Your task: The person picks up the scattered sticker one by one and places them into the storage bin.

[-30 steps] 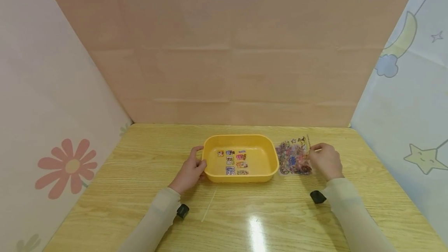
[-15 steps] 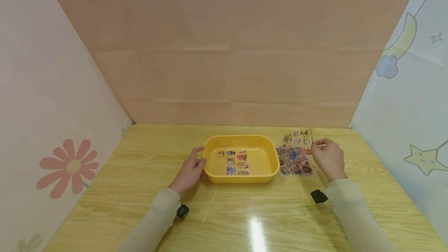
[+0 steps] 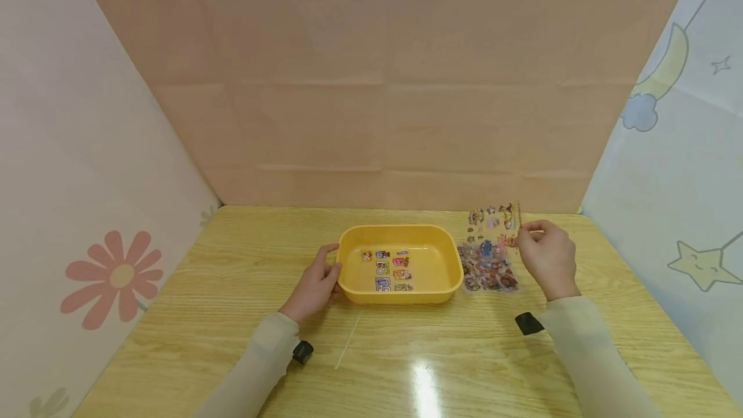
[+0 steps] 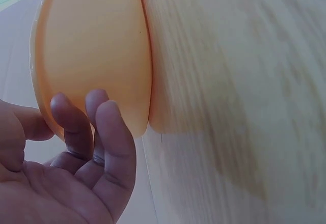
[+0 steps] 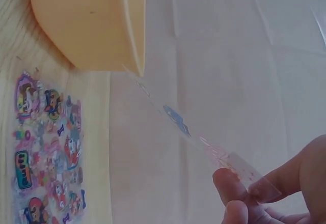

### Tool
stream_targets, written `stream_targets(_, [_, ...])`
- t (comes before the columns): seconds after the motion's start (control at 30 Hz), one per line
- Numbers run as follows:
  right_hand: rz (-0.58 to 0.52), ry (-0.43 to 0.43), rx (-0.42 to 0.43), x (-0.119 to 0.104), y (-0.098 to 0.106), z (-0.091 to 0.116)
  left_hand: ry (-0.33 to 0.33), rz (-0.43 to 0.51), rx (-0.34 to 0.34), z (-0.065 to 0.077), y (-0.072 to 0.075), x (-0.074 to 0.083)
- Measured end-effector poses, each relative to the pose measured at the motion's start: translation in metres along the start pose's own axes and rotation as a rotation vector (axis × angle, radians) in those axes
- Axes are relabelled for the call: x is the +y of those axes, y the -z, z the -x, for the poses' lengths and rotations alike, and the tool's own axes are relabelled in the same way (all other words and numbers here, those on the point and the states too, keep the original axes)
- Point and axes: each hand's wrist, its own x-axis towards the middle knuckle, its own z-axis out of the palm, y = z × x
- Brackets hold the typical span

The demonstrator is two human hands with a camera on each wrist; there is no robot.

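A yellow plastic basin [image 3: 400, 232] rests on the table, with several small colourful stickers [image 3: 400, 273] on its floor. My left hand [image 3: 314, 284] grips its left end, thumb over the rim and fingers bent against the outer wall in the left wrist view. Between thumb and fingertips, my right hand [image 3: 548, 257] pinches the edge of a clear sticker sheet [image 3: 492, 219]. In the right wrist view this sheet appears nearly edge-on, raised above the table. Below it lies a stack of clear printed sticker sheets [image 5: 48, 152], right beside the basin's right end.
The wood-grain table [image 3: 232, 353] ends at a plain pinkish-tan backdrop [image 3: 377, 115]. Patterned side walls stand left and right, one with a flower [image 3: 120, 276]. Dark wrist devices [image 3: 302, 352] sit on both sleeves.
My right hand has lifted the sticker sheet up and away from the stack, shifting slightly upward and right in the head view. The left hand and the basin have stayed in place.
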Motion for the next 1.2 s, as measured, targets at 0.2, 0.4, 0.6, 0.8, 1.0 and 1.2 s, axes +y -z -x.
stream_targets(0.2, [-0.020,0.021,0.009,-0.009,0.002,0.004,-0.001,-0.016,-0.010,0.001,0.000,0.000])
stream_targets(0.4, [-0.037,0.044,0.010,-0.016,0.002,0.007,-0.003,-0.020,-0.011,0.000,0.000,-0.001])
stream_targets(0.6, [-0.051,0.067,0.019,-0.020,0.000,0.009,-0.005,-0.024,-0.008,0.000,-0.001,-0.002])
stream_targets(0.8, [-0.075,0.073,0.035,-0.024,-0.001,0.011,-0.011,-0.022,-0.018,-0.001,-0.002,-0.002])
stream_targets(1.0, [-0.116,0.099,0.032,-0.027,-0.008,0.014,0.004,-0.016,-0.017,0.001,-0.002,-0.001])
stream_targets(1.2, [-0.168,0.091,0.011,-0.035,-0.013,0.015,-0.005,-0.014,-0.014,0.001,-0.001,-0.001])
